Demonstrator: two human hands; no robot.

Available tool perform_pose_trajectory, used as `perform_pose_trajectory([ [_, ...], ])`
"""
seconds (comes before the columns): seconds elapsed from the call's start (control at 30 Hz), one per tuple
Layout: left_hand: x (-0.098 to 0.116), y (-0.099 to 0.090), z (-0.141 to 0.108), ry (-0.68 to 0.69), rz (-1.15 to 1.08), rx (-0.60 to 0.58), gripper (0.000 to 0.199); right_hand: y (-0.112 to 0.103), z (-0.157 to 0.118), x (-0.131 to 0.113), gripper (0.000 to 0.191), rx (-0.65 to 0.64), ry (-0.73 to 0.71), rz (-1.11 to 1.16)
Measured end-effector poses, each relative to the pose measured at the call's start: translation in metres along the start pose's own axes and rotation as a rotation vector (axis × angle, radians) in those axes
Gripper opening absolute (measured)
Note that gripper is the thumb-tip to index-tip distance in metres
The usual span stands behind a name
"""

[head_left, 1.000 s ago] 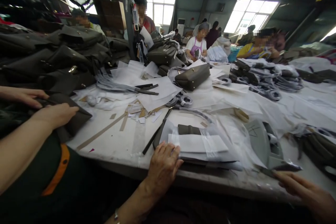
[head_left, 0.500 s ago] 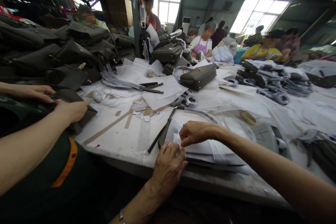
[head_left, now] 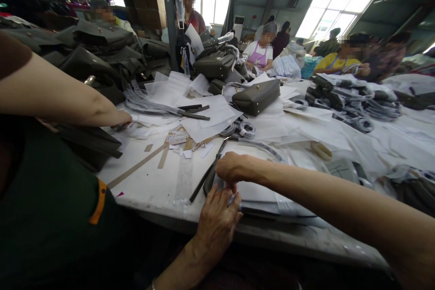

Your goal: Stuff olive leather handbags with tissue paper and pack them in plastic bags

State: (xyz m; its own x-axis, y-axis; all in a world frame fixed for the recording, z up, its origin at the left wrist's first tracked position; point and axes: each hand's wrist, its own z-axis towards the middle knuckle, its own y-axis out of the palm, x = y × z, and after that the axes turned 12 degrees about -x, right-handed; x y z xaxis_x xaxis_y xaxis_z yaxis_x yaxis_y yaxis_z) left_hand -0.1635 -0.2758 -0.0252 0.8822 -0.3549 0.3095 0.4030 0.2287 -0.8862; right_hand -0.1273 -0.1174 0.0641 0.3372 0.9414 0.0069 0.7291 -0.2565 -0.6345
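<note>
A dark grey-green handbag (head_left: 210,183) lies flat at the table's front edge, with white sheets (head_left: 261,195) over it. Stretched across its near edge, my left hand (head_left: 219,212) presses on the sheet with its fingers out flat. My right hand (head_left: 231,167) is curled closed just above those fingertips, its own fingertips down at the white sheet. Whatever it pinches is hidden behind the knuckles. A dark strap (head_left: 204,179) with a metal clip angles off the bag's left side, and a wrapped handle (head_left: 268,148) arches behind it.
To the left, a co-worker's arm (head_left: 68,88) reaches over another dark bag (head_left: 88,145). Paper scraps (head_left: 183,138) and a brown strip (head_left: 139,165) lie on the table (head_left: 159,195). A finished-looking handbag (head_left: 257,96) stands farther back, beside piles of bags (head_left: 102,54) and wrapped straps (head_left: 356,99).
My right hand has moved left and turned down, closer to my left fingertips. My left hand stays in place. The co-worker has let go of the dark bag with one hand and reached forward.
</note>
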Motion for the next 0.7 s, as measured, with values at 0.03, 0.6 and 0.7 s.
perform_pose_trajectory([
  [0.03, 0.000, 0.000, 0.000, 0.003, 0.003, -0.005, 0.034, 0.004, 0.004, -0.002, 0.031, 0.092, -0.019, -0.023],
  [0.6, -0.003, -0.004, 0.002, 0.041, 0.062, 0.001, 0.035, 0.044, -0.030, 0.045, 0.045, 0.515, 0.128, 0.381],
  [0.7, -0.005, -0.004, 0.003, 0.053, 0.092, 0.007, 0.033, 0.059, -0.025, 0.046, 0.042, 0.645, 0.204, 0.398],
])
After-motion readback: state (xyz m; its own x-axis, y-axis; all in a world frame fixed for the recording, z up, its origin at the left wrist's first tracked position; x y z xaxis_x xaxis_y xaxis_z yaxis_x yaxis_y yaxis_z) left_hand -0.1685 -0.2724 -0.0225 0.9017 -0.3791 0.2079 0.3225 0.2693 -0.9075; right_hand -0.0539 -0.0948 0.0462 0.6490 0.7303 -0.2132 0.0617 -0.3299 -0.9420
